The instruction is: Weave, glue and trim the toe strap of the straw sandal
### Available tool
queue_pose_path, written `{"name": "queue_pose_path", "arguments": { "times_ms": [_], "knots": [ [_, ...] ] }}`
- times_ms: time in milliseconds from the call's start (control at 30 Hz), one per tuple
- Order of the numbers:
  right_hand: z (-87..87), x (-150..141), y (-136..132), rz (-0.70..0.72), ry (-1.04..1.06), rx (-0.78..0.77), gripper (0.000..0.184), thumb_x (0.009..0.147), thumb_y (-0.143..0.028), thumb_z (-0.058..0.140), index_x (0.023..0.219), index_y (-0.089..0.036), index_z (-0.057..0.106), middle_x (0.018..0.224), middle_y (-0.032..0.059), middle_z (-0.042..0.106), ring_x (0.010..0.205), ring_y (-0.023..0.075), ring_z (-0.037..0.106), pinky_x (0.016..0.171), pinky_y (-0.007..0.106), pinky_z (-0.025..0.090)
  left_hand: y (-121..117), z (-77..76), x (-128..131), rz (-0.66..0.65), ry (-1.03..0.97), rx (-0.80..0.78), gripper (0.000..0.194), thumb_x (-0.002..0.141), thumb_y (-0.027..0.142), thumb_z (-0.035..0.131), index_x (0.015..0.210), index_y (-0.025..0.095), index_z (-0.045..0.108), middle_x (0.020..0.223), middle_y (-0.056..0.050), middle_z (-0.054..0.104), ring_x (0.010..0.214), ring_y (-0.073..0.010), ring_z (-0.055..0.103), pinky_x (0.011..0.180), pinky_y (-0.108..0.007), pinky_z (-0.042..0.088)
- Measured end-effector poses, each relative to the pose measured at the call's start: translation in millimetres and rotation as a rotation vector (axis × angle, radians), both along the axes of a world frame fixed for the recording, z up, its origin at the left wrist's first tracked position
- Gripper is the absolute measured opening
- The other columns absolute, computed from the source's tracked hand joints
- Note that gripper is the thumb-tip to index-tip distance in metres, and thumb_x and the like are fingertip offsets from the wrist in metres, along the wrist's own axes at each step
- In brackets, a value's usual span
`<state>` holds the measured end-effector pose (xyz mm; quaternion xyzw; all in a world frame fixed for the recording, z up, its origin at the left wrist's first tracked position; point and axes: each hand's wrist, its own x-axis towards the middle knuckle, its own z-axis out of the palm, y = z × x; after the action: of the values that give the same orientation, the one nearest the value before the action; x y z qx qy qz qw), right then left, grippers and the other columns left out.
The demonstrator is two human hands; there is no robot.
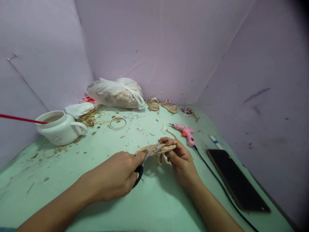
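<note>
Left hand (122,174) gripping scissors (146,156) pointing forward-right, right hand (182,161) pinching braided piece (167,149), its long axis crosswise

- Left on table (154,199): pot (59,133), stick (21,119) inside.
- Rear: bag (116,96); right of it, two slippers (153,104), then dish (187,115).
- Before bag: ring (117,129).
- Right: glue gun (187,131); phone (238,178) further right, nearer.
- Front centre: braided piece (171,147) between left hand (124,175) and right hand (181,159).
</note>
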<state>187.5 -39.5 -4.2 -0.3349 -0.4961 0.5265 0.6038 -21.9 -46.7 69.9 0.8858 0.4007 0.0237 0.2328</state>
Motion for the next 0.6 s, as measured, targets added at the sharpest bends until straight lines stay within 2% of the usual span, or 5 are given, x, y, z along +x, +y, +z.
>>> {"name": "queue_pose_path", "arguments": {
  "times_ms": [167,367,600],
  "knots": [
    [-0.1,-1,0,-0.005,0.01,-0.009,0.004,0.079,-0.024,0.061,0.083,-0.024,0.06,0.107,0.0026,0.055,0.071,0.0122,0.05,0.056,0.023,0.037,0,-0.8,-2,-0.02,-0.011,-0.01,0.046,0.079,0.014,0.037,0.125,0.023,0.04,0.08,-0.004,0.066,0.07,-0.0187,0.061,0.063,-0.026,0.043],
    [-2.3,2,-1,-0.007,-0.024,0.021,0.005,0.078,-0.024,0.061,0.083,-0.024,0.059,0.107,0.0039,0.054,0.088,0.0181,0.052,0.064,0.026,0.041,1,4.2,0,-0.024,0.029,0.026,0.051,0.077,0.015,0.039,0.127,0.023,0.038,0.081,-0.004,0.066,0.072,-0.0195,0.061,0.065,-0.027,0.043],
    [-0.1,1,-1,-0.016,-0.124,0.065,0.003,0.08,-0.025,0.058,0.083,-0.023,0.058,0.106,0.0051,0.053,0.09,0.0185,0.05,0.069,0.028,0.042,3,9.1,3,-0.007,0.096,-0.037,0.066,0.076,0.015,0.039,0.139,0.023,0.021,0.082,-0.005,0.064,0.075,-0.0213,0.059,0.065,-0.028,0.043]
  ]
}}
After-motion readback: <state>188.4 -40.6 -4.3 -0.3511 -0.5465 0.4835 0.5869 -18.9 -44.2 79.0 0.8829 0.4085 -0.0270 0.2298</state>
